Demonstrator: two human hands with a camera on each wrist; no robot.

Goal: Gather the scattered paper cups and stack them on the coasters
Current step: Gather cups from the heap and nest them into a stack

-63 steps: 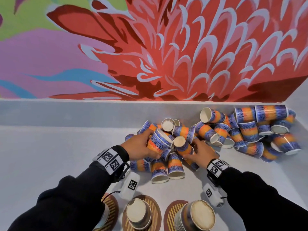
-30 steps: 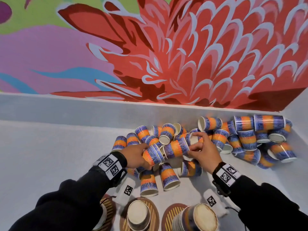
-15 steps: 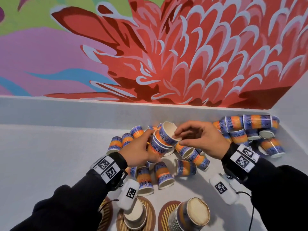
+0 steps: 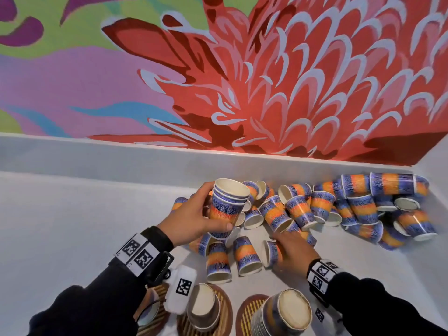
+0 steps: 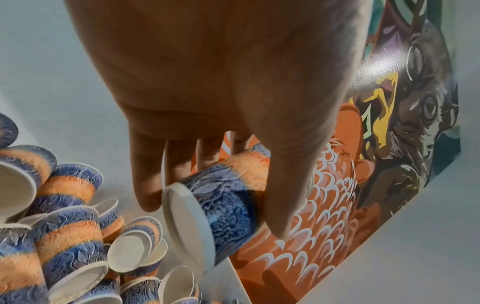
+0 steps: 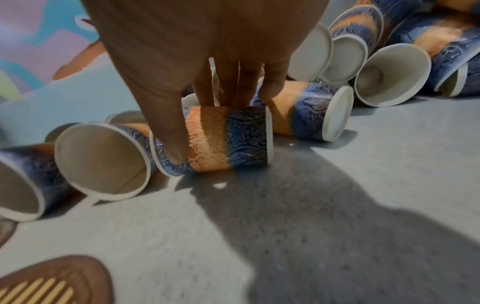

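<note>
Blue-and-orange paper cups [image 4: 351, 204] lie scattered against the back right corner. My left hand [image 4: 214, 209] grips a short nested stack of cups [image 4: 226, 206], mouth up, above the pile's left end; in the left wrist view the hand [image 5: 213, 216] has its thumb and fingers wrapped round that stack [image 5: 228, 197]. My right hand [image 4: 283, 243] is down on a cup lying on its side [image 4: 271, 253]. In the right wrist view the hand [image 6: 205, 125] has its thumb on the near side of that cup [image 6: 228, 139] and fingers behind it.
Wooden coasters [image 4: 224, 311] [image 4: 247, 309] sit at the near edge, each bearing an upside-down cup stack [image 4: 203, 304] [image 4: 286, 314]. A third coaster [image 4: 152, 311] is partly hidden under my left sleeve. A painted wall rises behind the white ledge [image 4: 97, 154].
My right hand has left the stack's top and dropped to a lying cup near the front. My left hand has tipped its stack more upright.
</note>
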